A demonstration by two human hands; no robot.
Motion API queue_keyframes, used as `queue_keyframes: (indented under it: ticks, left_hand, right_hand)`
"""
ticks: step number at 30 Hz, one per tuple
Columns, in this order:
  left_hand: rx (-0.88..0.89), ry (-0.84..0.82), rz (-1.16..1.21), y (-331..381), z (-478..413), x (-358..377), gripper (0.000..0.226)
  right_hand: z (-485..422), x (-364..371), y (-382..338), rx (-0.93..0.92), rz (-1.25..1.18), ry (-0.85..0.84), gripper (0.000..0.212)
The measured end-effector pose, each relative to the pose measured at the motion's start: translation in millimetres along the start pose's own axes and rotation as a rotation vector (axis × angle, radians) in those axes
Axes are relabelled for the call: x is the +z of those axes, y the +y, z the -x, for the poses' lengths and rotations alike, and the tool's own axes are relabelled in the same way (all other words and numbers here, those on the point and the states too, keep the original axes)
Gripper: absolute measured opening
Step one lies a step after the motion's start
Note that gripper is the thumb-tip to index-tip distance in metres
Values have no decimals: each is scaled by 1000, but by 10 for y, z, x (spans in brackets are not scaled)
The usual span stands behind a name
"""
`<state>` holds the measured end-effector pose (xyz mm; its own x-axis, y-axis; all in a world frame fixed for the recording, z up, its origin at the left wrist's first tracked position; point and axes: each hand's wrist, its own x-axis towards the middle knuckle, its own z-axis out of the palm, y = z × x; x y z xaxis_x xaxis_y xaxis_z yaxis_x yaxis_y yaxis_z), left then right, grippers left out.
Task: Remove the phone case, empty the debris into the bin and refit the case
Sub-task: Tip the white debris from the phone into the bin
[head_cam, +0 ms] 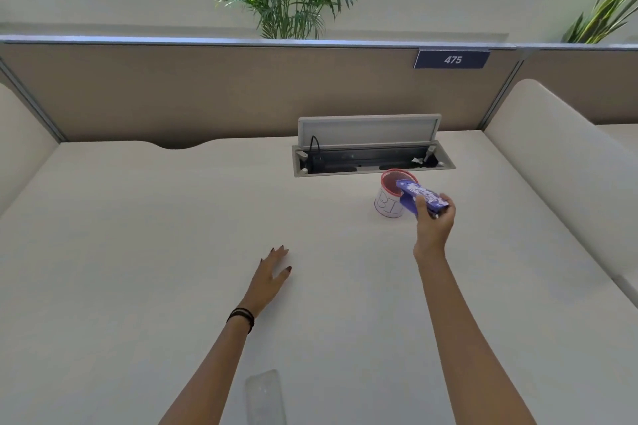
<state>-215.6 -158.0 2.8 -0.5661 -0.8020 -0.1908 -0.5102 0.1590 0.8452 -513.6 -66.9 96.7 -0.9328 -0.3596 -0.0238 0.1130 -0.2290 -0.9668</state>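
One bin (388,205) (purple case (422,195) above)

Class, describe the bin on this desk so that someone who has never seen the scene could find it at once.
Start at the open cable hatch set into the white desk. Just in front of it stands the bin, a small white pot beside the right hand. Its red rim and hand-drawn letters set it apart.
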Motion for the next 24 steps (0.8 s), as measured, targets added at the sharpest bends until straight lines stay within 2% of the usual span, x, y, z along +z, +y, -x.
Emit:
queue_keyframes:
  ticks: [3,5,10,24]
  left_hand:
    - [142,-56,-346,-130,-22,2,57]
    - [176,-76,-419,-177,-29,-10,59]
    - [213,-108,-493,-214,-55,-21,61]
    - [226,-103,-492,-241,-57,-9,61]
  right_hand:
    - [-180,26,12,-34,95,39,57]
    - [-272,48,27,-42,166,43,59]
    - [-412,120,52,-77,335,-5,60]
    - [-636,273,34,-270,747,-150,66]
